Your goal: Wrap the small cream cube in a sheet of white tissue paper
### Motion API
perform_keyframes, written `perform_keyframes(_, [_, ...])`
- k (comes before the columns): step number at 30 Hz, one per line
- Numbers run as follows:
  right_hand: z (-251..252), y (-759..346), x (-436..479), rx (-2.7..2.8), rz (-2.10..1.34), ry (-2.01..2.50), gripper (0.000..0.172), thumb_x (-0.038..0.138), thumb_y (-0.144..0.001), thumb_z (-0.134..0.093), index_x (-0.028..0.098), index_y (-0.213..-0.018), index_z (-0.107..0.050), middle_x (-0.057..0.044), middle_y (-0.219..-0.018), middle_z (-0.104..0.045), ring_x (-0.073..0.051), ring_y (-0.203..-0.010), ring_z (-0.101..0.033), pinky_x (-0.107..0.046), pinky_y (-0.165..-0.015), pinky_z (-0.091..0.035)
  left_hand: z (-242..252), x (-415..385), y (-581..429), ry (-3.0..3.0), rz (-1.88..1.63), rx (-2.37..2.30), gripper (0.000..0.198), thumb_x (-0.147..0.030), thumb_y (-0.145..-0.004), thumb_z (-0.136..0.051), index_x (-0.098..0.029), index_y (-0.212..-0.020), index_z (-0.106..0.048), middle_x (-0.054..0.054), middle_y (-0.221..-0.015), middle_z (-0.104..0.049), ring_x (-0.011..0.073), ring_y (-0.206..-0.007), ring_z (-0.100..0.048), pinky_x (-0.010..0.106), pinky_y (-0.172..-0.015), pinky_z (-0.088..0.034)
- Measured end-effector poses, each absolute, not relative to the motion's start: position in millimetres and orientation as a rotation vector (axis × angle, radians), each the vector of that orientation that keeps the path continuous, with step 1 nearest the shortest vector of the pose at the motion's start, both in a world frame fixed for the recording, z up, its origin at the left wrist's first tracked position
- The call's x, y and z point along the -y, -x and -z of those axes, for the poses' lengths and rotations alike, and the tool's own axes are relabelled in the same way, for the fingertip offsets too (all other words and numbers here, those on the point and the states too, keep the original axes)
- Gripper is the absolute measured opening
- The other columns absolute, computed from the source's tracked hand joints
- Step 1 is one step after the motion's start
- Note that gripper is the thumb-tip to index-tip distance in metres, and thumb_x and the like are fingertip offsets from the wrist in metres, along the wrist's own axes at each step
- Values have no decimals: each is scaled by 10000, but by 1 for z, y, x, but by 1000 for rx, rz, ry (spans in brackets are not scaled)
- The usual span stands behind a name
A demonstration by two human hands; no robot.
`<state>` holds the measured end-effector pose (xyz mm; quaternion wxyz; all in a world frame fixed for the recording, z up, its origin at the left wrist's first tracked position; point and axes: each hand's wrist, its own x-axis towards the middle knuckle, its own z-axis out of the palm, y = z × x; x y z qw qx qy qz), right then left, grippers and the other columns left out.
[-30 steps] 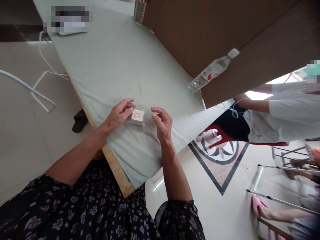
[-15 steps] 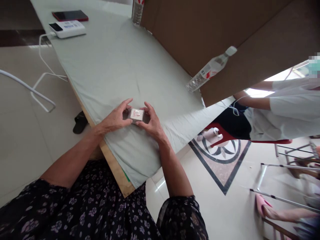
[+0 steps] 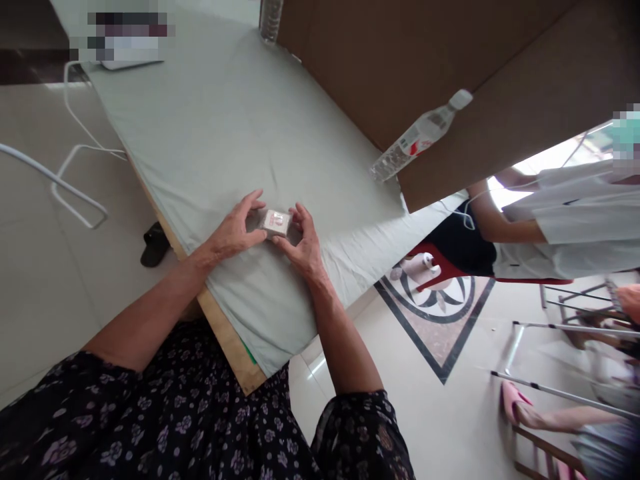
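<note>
A small clear-wrapped pack (image 3: 275,223) with a white top and red marks is between my two hands, over the pale green cloth. My left hand (image 3: 235,227) holds its left side, thumb at the near corner and fingers curved round the far side. On the right side, my right hand (image 3: 303,243) grips it with the thumb at the near edge and the fingers at the far corner. Whether the pack touches the cloth is hard to tell.
A water bottle (image 3: 420,137) stands on the cloth-covered table (image 3: 200,127) by a large brown board (image 3: 425,60). Another bottle (image 3: 271,21) is farther back. A white device (image 3: 133,57) with a cable lies far left. A person (image 3: 565,207) sits at the right.
The pack has turned slightly between my hands and shifted a little. The whole view has moved slightly. The seated person's arm at the right has changed position.
</note>
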<state>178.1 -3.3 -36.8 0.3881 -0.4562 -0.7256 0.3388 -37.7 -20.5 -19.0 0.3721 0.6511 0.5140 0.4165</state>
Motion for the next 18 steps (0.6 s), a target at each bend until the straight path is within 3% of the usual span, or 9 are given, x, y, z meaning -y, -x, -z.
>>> perform_keyframes(8, [41,-179,5,1891,-777,1206,757,505,-836,-800,235,-1485,-516,-149,-1377,-690,-288,-1236,-673,-507,-1131,-493,14,20,32,-1708,-1039,-1349,883,-292,-725,-684,-139,-1564,-452,140,-1302,-686,286,-1215,-655,458,-1112,-510])
perform_keyframes(12, [38,-180,10,1900,-763,1204,772,489,-807,-823,263,-1480,-521,-123,-1327,-713,-274,-1198,-680,-490,-1106,-503,17,21,32,-1823,-1012,-1378,859,-271,-705,-668,-164,-1539,-490,124,-1274,-702,303,-1204,-652,485,-1132,-486])
perform_keyframes(15, [35,-183,15,1899,-760,1148,776,507,-841,-787,270,-1516,-487,-139,-1428,-666,-282,-1290,-645,-501,-1148,-476,22,21,31,-1912,-1010,-1380,889,-282,-695,-656,-149,-1555,-474,149,-1332,-676,332,-1255,-626,513,-1159,-457])
perform_keyframes(18, [32,-186,18,1860,-740,1115,598,547,-939,-669,269,-1455,-553,-147,-1535,-594,-280,-1394,-587,-497,-1148,-487,25,21,30,-1959,-1017,-1364,946,-282,-684,-644,-126,-1590,-425,179,-1390,-646,354,-1293,-600,536,-1170,-437])
